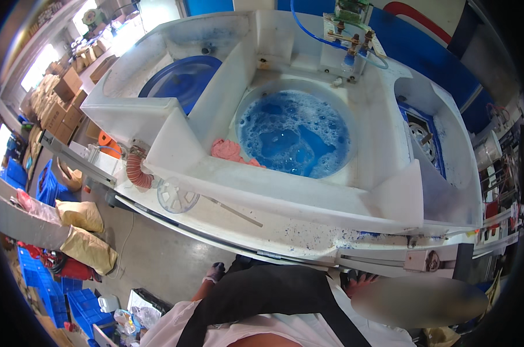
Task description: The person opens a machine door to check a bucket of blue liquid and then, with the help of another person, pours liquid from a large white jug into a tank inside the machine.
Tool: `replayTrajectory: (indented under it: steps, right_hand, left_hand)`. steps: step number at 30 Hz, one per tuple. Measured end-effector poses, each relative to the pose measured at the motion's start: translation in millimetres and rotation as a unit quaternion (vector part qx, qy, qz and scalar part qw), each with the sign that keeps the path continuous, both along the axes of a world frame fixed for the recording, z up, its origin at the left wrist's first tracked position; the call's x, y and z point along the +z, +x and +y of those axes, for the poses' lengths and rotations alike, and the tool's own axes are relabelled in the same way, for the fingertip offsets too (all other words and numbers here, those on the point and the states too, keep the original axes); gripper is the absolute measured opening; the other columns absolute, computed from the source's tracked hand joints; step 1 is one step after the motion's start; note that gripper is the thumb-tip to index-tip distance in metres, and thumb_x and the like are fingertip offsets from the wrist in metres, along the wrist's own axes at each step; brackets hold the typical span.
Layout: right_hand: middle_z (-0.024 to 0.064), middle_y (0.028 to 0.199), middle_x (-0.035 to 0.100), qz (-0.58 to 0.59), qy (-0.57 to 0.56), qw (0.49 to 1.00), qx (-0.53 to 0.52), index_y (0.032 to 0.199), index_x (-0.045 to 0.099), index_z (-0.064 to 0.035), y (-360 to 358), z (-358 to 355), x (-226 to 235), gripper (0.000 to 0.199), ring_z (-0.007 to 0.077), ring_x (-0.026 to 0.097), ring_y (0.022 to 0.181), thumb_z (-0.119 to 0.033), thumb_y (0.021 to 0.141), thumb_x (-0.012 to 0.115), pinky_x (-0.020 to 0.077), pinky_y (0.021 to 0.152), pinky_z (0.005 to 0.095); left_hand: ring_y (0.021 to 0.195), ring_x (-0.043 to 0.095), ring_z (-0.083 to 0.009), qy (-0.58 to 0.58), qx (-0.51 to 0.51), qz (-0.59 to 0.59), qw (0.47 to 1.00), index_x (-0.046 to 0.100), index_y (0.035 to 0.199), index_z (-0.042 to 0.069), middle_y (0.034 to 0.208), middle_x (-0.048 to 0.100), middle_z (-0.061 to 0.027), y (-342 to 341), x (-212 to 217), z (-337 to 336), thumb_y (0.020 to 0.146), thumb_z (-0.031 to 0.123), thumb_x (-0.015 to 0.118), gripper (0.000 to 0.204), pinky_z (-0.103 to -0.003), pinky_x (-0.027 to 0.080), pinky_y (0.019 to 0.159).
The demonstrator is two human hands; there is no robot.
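Note:
My left hand (214,273), in a stained, greyish-purple glove, is low beside my black apron, just below the machine's front edge. It is small in view and I cannot make out its finger positions. My right hand (360,281) is at the apron's other side, near the front rail, its dark and pinkish fingers apart with nothing visible in them. Ahead is a white plastic machine housing (296,199) with a round basin of foamy blue liquid (296,136). A crumpled pink cloth (227,150) lies on the basin's left front edge.
A blue round lid or disc (184,81) sits in the left compartment. Hoses and brass fittings (351,46) stand at the back. A ribbed red hose (137,168) and a clear wheel (178,196) are at the front left. Sacks (88,248) and blue crates (88,309) crowd the left floor.

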State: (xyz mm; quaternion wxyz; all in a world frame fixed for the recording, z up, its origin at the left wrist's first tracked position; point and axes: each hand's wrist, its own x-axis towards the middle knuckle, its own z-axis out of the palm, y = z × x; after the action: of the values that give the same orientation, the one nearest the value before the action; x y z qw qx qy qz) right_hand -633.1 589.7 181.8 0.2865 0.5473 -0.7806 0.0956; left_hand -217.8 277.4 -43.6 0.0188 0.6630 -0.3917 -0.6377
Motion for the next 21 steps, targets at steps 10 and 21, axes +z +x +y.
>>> replayTrajectory:
  steps: [10,21]
  right_hand:
    - [0.0169,0.114,0.046,-0.039,0.013,0.999,-0.034,0.111,0.052,-0.0233,3,15,-21,0.046,0.0541,0.042,0.110,-0.032,0.072,0.076,0.0268,0.089,0.0780]
    - [0.0243,0.135,0.040,-0.014,0.016,1.000,-0.022,0.129,0.044,-0.0162,-2,16,-17,0.062,0.0585,0.034,0.125,-0.036,0.079,0.074,0.0220,0.096,0.0802]
  left_hand:
    - [0.077,0.062,-0.0213,-0.021,-0.021,0.018,0.999,0.055,0.126,0.006,0.093,0.066,-0.0087,27,-6,30,0.092,0.040,0.058,0.048,-0.037,0.052,0.070]
    - [0.068,0.056,-0.0177,0.005,0.004,0.014,1.000,0.061,0.115,0.008,0.082,0.061,-0.0051,34,-20,74,0.095,0.037,0.052,0.036,-0.033,0.047,0.059]
